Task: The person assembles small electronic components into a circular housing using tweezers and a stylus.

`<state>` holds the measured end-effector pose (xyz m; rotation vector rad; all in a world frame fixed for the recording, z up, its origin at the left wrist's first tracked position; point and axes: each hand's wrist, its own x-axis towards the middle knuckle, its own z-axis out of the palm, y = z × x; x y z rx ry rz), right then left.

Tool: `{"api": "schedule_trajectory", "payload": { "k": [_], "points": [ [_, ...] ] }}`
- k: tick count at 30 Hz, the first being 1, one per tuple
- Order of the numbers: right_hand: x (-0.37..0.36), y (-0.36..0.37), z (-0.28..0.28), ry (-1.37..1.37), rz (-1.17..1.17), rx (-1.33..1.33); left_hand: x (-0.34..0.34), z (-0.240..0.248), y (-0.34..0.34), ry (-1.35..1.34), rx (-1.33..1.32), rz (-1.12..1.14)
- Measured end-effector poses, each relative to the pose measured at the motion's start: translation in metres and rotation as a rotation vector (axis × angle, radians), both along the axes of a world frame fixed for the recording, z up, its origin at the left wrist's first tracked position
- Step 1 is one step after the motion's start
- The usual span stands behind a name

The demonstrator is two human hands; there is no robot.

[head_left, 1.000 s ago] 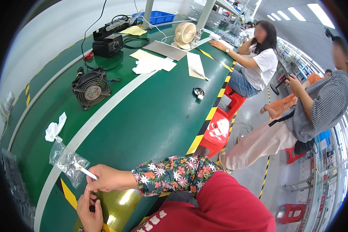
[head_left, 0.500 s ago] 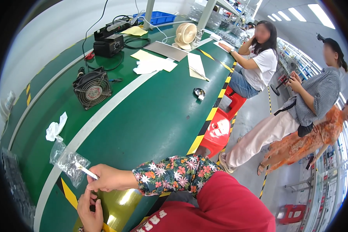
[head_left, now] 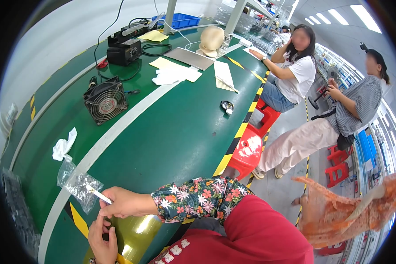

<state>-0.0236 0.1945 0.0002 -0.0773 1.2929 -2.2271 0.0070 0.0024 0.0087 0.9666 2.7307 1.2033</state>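
My right hand (head_left: pixel 125 202) comes in from the right in a floral sleeve, its fingers closed on a slim white stick (head_left: pixel 102 196). The stick's far end lies over a clear plastic bag (head_left: pixel 77 181) holding small pieces too small to name. Just below, my left hand (head_left: pixel 102 242) has its fingers loosely curled and its thumb apart, with nothing visible in it. Its index fingertip meets the fingertips of my right hand. Under both hands lies a shiny yellowish sheet (head_left: pixel 138 233). A crumpled white tissue (head_left: pixel 64 145) touches the bag's upper end.
Farther along the green table (head_left: pixel 163 145) are a metal-grilled fan (head_left: pixel 106 103), a black control box (head_left: pixel 124 53), a cream desk fan (head_left: pixel 212 40), papers (head_left: pixel 174 72) and a small black dish (head_left: pixel 226 107). Red stools (head_left: pixel 247 147) stand at the right, with several people beyond.
My hands and the white stick have not visibly moved. At the right, the person in orange has moved and is blurred; the standing person in grey has shifted slightly. The desk fan's head has turned.
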Motion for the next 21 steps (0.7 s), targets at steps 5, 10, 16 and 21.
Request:
{"api": "schedule_trajectory", "payload": {
  "k": [5,10,16,21],
  "points": [
    [0.0008,0.0008,0.0022,0.004,-0.002,0.007,-0.0002,-0.0002,-0.0002,-0.012,-0.001,0.005],
    [0.0006,0.0010,0.0016,0.012,0.000,0.011,0.0001,0.0008,0.0015,0.001,0.002,0.007],
    [0.0007,0.0005,0.0020,-0.001,-0.006,0.003,-0.0006,0.0039,0.0030,0.034,0.015,-0.034],
    [0.0020,0.0004,0.0027,-0.004,-0.018,-0.002,0.0005,0.0061,0.0048,0.024,0.004,-0.034]
  ]
}}
